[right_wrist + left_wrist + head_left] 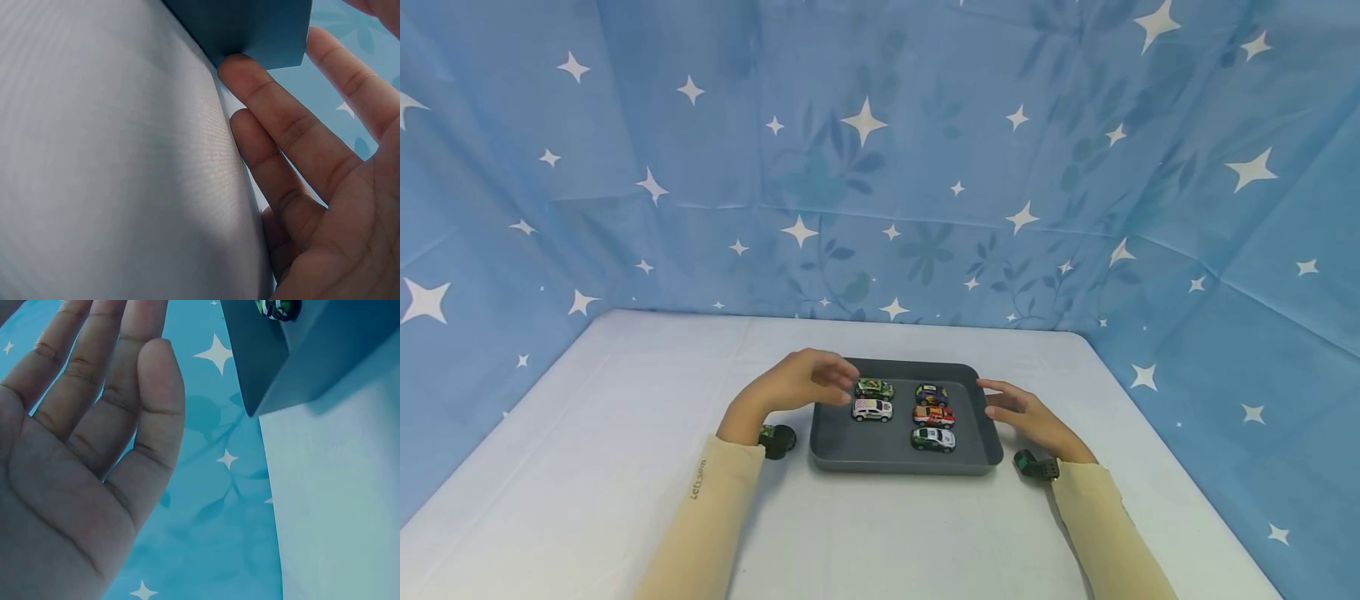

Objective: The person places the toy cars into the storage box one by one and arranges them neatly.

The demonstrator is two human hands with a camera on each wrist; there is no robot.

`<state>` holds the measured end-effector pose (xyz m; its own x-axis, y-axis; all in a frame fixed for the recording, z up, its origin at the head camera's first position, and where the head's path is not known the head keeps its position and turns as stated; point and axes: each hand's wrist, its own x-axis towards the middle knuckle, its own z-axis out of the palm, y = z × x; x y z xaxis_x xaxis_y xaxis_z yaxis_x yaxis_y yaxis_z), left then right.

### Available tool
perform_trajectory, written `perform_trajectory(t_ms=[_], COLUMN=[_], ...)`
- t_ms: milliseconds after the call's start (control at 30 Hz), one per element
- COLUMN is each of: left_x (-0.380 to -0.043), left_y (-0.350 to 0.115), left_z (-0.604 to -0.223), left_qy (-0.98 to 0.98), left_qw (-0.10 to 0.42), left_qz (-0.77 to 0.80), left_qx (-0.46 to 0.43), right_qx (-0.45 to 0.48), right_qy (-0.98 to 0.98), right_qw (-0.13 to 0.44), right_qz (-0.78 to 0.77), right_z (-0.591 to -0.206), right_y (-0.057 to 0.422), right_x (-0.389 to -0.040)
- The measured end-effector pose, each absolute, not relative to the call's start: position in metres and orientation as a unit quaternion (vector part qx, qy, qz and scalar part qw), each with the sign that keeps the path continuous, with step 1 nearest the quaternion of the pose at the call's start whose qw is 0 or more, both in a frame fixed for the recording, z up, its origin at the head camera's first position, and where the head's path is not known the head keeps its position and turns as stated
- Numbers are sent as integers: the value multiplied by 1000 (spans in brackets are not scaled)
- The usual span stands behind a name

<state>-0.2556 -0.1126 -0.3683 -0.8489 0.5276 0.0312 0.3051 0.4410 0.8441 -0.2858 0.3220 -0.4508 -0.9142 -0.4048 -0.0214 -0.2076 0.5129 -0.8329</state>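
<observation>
A dark grey tray (pixel 880 463) lies on the white table with several toy cars in it. At its left stand a green car (pixel 875 388) and a white car with pink marks (pixel 872 409). On the right are a purple-and-yellow car (pixel 932 395), an orange-red car (pixel 933 416) and a white-and-green car (pixel 933 439). My left hand (pixel 801 383) hovers at the tray's upper left edge, fingers loosely extended and holding nothing. Beside the right wall is my right hand (pixel 1028 415); in the right wrist view, a fingertip (pixel 240 70) appears to touch the tray's outer wall.
The white-covered table (pixel 880 542) extends around the tray. Behind it hangs a blue curtain (pixel 880 167) with white stars and leaf patterns. Dark wrist devices show below the left wrist (pixel 777 441) and right wrist (pixel 1036 465).
</observation>
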Motion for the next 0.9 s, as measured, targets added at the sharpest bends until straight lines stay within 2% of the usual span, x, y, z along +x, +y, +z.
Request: perform_trajectory(t_ms=[900], left_x=[-243], left_y=[-150], left_z=[-392], left_qy=[845], left_qw=[62], left_qz=[459], left_qx=[265], right_qx=[-178], right_qy=[862], right_qw=[105], right_qz=[-463], right_z=[-448], right_y=[321], right_x=[-284])
